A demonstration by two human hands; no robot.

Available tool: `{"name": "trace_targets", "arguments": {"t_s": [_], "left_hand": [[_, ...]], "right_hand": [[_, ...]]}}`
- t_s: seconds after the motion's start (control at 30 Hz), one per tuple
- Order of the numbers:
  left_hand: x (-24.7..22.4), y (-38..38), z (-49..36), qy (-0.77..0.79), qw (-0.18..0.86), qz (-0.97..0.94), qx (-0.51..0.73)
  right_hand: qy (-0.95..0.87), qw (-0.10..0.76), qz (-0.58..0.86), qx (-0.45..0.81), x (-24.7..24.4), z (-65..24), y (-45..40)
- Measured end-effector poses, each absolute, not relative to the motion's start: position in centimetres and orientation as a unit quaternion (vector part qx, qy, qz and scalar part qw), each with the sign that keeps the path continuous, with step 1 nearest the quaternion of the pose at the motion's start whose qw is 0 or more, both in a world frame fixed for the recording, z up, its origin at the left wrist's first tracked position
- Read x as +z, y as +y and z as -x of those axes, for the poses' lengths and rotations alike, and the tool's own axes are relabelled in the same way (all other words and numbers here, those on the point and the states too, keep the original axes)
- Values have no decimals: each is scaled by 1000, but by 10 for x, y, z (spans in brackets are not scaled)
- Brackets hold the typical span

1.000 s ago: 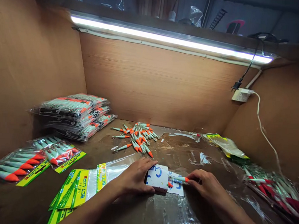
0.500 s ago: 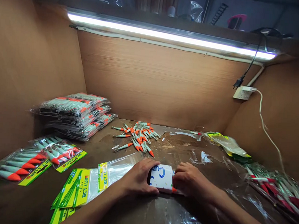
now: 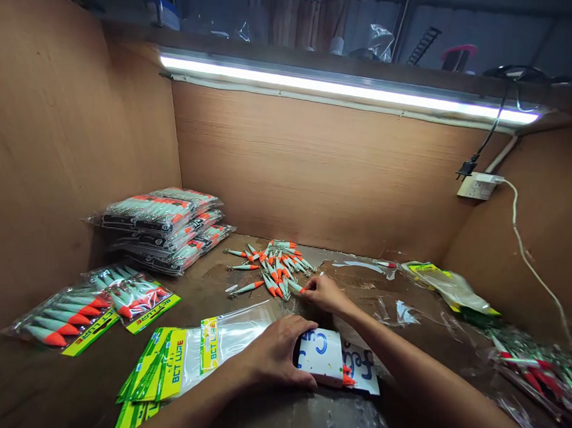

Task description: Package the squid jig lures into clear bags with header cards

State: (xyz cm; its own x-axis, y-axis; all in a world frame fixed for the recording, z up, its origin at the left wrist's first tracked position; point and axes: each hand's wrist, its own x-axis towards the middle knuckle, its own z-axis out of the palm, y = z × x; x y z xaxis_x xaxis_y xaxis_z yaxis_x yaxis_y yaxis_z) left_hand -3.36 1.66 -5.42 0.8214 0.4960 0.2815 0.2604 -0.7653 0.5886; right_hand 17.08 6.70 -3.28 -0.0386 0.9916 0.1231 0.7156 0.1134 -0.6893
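Head view. The left hand [image 3: 284, 353] clasps a small white box [image 3: 320, 355] marked in blue, its thumb along the near side and its fingers over the far side. Orange tips [image 3: 348, 377] protrude from the box's right end, above a blue-lettered white flap [image 3: 366, 369]; whether the flap belongs to the box cannot be told. The right hand [image 3: 327, 294] reaches beyond the box, thumb and fingers pinching the orange end of a pale lure [image 3: 296, 285] at the near right edge of a loose pile of lures [image 3: 275, 268] on the desk [image 3: 254, 419]. Left of the box lie overlapping clear packets [image 3: 240, 331] with yellow-and-green headers reading "BCT LURE". Farther left are two filled packets [image 3: 79, 311], and behind them a stack of bagged lures [image 3: 169, 226]. At the right edge lie further yellow-headed packets [image 3: 455, 292] and, nearer, bagged red-and-white lures [image 3: 537, 378]. A tube lamp [image 3: 346, 88] spans the back panel [image 3: 318, 171]; a wall socket [image 3: 474, 185] sits at right.
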Motion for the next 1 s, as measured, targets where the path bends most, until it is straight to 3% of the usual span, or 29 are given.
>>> {"name": "trace_targets", "arguments": {"t_s": [0.27, 0.47, 0.7, 0.9, 1.0], "left_hand": [[-57, 19, 33, 218, 287, -901, 242], [-61, 20, 32, 223, 281, -903, 237], [-56, 16, 30, 223, 277, -904, 239], [-58, 14, 30, 220, 279, -905, 234], [-61, 14, 30, 220, 276, -906, 235]], "right_hand": [[-638, 384, 605, 282, -7, -275, -30], [-692, 299, 629, 189, -28, -286, -107], [-747, 265, 608, 54, -48, -225, -84], [-808, 221, 540, 81, -43, -227, -76], [-835, 152, 498, 176, -22, -239, -70]]}}
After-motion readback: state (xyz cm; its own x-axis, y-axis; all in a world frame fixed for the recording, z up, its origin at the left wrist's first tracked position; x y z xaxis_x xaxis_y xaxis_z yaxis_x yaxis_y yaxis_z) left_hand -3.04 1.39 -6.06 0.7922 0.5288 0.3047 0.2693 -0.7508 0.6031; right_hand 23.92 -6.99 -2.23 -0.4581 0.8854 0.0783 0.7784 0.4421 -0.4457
